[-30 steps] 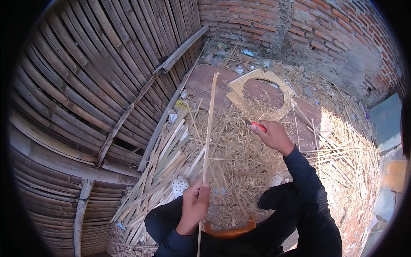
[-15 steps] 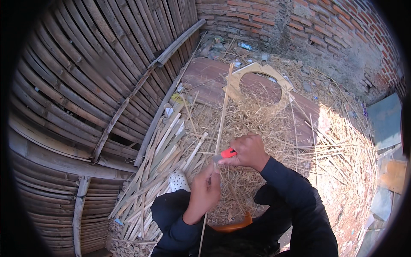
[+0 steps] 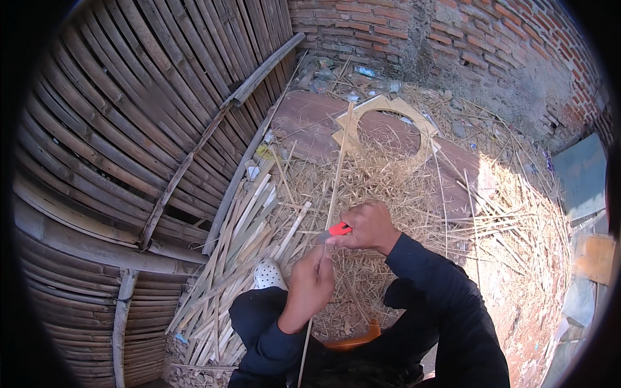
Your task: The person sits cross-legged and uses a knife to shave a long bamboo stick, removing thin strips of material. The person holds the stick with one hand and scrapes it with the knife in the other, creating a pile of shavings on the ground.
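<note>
Taking the hands as the middle of the dial, a dark slatted wall (image 3: 129, 129) fills the ten o'clock side. Between eight and nine o'clock lies a loose heap of split lengths (image 3: 220, 275), and at eight o'clock a white shoe (image 3: 269, 275) dotted with holes stands beside it.

The left hand (image 3: 308, 288) has its fingers closed around a long pale strip (image 3: 338, 168), which runs from between six and seven o'clock up to just past twelve, its far end overlapping a board in view. Just above those fingers, the grey blade of a red-handled knife (image 3: 340, 228) sits at the strip; how deep the edge goes is too small to tell. The right hand (image 3: 370, 226) grips the knife's handle, fingers curled shut.

At one o'clock the board (image 3: 381, 103), with its big round opening, lies near a brick wall (image 3: 479, 39). A blue-grey panel (image 3: 582, 174) leans between two and three.
</note>
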Tool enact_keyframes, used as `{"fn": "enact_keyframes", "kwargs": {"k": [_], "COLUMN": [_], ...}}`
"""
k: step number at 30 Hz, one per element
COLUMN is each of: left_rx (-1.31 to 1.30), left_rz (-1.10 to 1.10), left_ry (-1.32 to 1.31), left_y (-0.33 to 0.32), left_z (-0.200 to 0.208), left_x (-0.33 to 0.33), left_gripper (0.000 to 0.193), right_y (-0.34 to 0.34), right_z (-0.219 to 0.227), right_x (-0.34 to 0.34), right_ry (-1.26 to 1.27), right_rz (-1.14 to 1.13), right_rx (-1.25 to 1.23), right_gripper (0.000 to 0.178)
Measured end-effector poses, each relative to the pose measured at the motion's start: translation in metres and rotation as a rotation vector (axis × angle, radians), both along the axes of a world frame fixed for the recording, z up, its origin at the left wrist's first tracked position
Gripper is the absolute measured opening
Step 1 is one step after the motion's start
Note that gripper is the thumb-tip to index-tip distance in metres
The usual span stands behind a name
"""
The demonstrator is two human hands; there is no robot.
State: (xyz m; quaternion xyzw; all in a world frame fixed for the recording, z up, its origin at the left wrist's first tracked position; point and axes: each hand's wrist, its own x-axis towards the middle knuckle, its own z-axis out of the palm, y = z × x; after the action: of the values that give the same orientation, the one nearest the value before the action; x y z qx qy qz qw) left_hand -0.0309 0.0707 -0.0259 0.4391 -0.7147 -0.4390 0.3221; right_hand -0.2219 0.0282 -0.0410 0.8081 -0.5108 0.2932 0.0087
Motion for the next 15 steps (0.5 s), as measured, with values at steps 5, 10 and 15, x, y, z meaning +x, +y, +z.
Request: {"fn": "enact_keyframes", "kwargs": {"k": [5,10,15], "left_rx": [-0.019,0.046,0.013], "left_rz": [0.035,-0.034,-0.15], "left_ry": [0.06,-0.006,-0.025], "left_y": [0.019,0.021,0.043], "left_z": [-0.011,0.01,0.003], "left_x": [-0.002,-0.001,0.003], "left_gripper": [0.033,0.036,0.037], "right_y": [-0.022,-0.035,-0.055], "right_z": [-0.009,-0.018,-0.019], "right_x": [-0.026,-0.046,-0.105], "right_ry": [0.015,0.04,0.073], "right_rz": [-0.208,-0.171,-0.465], "right_rx": [-0.024,-0.058,-0.019], "right_gripper": [0.056,0.057,0.058]}}
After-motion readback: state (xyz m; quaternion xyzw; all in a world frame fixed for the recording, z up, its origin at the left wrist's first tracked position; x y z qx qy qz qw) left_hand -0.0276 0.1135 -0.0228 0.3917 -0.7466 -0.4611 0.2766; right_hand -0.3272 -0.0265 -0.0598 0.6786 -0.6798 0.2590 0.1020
